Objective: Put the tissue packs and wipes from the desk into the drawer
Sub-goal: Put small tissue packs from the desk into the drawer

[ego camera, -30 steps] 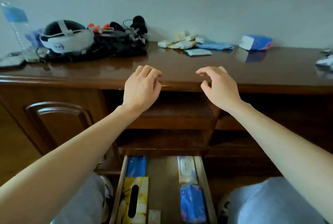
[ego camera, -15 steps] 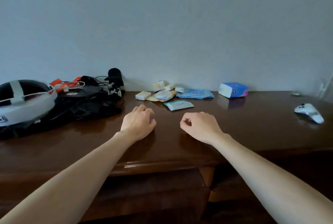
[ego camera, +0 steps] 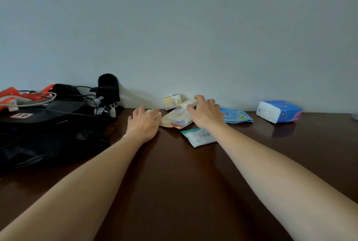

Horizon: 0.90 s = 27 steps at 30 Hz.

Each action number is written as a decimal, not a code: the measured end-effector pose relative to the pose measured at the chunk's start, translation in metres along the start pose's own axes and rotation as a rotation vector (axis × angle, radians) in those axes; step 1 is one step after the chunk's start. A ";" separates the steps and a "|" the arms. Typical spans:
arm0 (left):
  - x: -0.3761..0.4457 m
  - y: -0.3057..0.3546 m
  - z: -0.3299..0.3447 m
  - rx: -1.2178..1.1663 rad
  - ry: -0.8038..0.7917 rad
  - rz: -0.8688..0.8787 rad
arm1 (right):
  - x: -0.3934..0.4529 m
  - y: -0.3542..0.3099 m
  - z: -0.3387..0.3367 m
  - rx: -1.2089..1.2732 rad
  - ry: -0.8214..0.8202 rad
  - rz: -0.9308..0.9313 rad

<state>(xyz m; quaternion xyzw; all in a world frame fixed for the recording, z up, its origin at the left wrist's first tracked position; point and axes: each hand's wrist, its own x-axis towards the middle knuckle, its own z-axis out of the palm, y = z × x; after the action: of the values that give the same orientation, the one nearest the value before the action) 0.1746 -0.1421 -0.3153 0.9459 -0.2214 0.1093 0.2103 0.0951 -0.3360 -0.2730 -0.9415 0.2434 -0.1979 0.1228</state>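
Tissue packs and wipes lie at the back of the dark wooden desk (ego camera: 174, 182). My right hand (ego camera: 207, 113) pinches a small cream tissue pack (ego camera: 188, 103) between thumb and fingers. My left hand (ego camera: 144, 122) rests with straight fingers on another small pack (ego camera: 157, 114), mostly hidden under it. Between the hands lie a flat cream-and-purple wipes pack (ego camera: 177, 117) and an upright yellow-white pack (ego camera: 172, 101). A teal-white wipes pack (ego camera: 197, 137) lies under my right wrist. A flat blue pack (ego camera: 236, 117) and a blue-white tissue pack (ego camera: 279, 111) lie to the right. The drawer is out of view.
A black bag (ego camera: 44, 124) with cables, a black microphone (ego camera: 108, 86) and orange items (ego camera: 11, 93) fill the desk's left side. The grey wall stands right behind the packs.
Both hands have reached forward from the desk's middle to the pile at the wall. The right hand has closed on a small cream pack. The view has tilted up, away from the drawer.
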 end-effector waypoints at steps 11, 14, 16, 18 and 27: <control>0.018 -0.001 0.008 0.039 0.090 0.054 | 0.059 -0.013 0.036 -0.030 -0.113 0.168; -0.003 0.003 -0.003 0.012 0.125 0.053 | 0.028 -0.003 0.019 0.031 0.093 0.119; -0.028 0.001 -0.013 -0.068 0.160 0.053 | -0.001 0.005 0.007 0.021 0.253 0.027; -0.059 -0.004 -0.028 -0.165 0.227 0.022 | -0.033 0.005 -0.015 0.082 0.353 -0.070; -0.276 0.035 -0.113 -0.537 0.356 -0.011 | -0.285 -0.043 -0.091 0.781 0.103 -0.325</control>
<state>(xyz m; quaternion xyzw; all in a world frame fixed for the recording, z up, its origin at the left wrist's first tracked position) -0.0969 -0.0173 -0.2860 0.8239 -0.1969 0.2097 0.4884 -0.1554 -0.1675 -0.2666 -0.8393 0.0043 -0.3388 0.4251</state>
